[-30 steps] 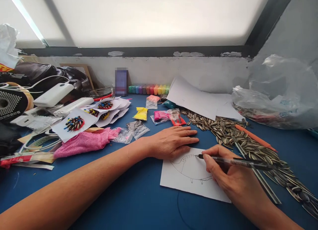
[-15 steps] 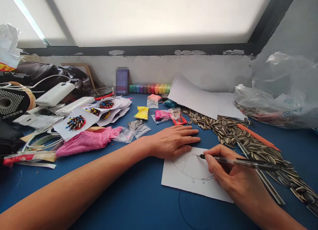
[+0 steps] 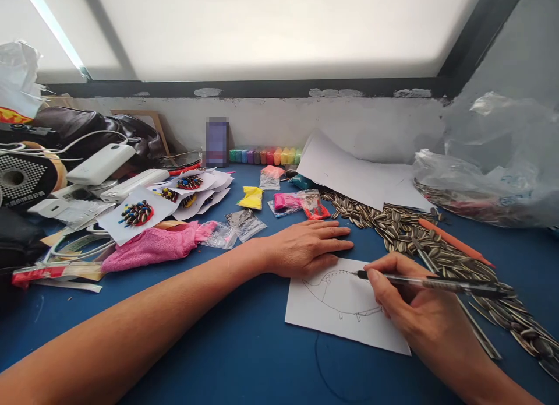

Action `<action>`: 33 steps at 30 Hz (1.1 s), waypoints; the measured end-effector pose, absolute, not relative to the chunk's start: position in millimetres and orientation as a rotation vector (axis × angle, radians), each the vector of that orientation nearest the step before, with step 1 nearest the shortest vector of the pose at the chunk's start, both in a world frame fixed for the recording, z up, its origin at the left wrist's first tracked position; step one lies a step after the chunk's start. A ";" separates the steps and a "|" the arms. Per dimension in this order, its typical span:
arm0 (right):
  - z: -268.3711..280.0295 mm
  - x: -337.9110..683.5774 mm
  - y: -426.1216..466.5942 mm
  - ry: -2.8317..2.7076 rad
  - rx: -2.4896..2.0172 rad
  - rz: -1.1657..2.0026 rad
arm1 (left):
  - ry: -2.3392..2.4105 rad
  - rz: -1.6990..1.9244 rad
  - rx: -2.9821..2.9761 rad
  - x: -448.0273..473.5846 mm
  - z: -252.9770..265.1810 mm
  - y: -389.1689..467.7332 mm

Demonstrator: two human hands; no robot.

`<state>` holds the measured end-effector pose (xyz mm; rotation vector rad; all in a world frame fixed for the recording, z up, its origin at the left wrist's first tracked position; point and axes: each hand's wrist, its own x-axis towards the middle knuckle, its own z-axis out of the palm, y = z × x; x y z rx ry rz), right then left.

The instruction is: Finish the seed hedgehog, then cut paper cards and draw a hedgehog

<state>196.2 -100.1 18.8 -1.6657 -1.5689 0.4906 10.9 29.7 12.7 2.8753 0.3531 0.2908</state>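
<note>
My right hand (image 3: 419,312) grips a black pen (image 3: 428,281) near its tip. The tip is at the upper outline of an animal drawing on a white sheet of paper (image 3: 349,329). The drawn body is rounded, with short legs below and small marks along its back. My left hand (image 3: 305,249) lies flat, fingers spread, across the sheet's upper left edge and the blue table. Part of the drawing's right end is hidden behind my right hand.
Striped sunflower seeds (image 3: 402,230) spread along the right, with an orange marker (image 3: 456,242) among them. White sheets (image 3: 345,172) lie behind. Small clay packets, including a yellow one (image 3: 251,198), sit mid-table. A pink cloth (image 3: 151,247) and seed-decorated papers (image 3: 137,215) are at left.
The pen tip has shifted slightly right along the drawing's upper outline, with my right hand moving the same way. My left hand stays flat on the sheet.
</note>
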 end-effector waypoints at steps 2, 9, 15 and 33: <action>17.7 196.7 -100.4 -1.559 -1.662 0.461 | 0.351 0.302 2.887 10.9 12.1 29.7; 19.2 196.8 -102.6 -1.657 -1.550 0.392 | 0.361 0.390 2.937 9.5 6.3 31.2; 19.7 189.0 -107.2 -1.721 -1.473 0.450 | 0.378 0.347 2.941 10.1 6.5 31.1; 15.5 183.2 -102.3 -1.715 -1.577 0.551 | 0.372 0.363 2.898 11.2 7.2 30.8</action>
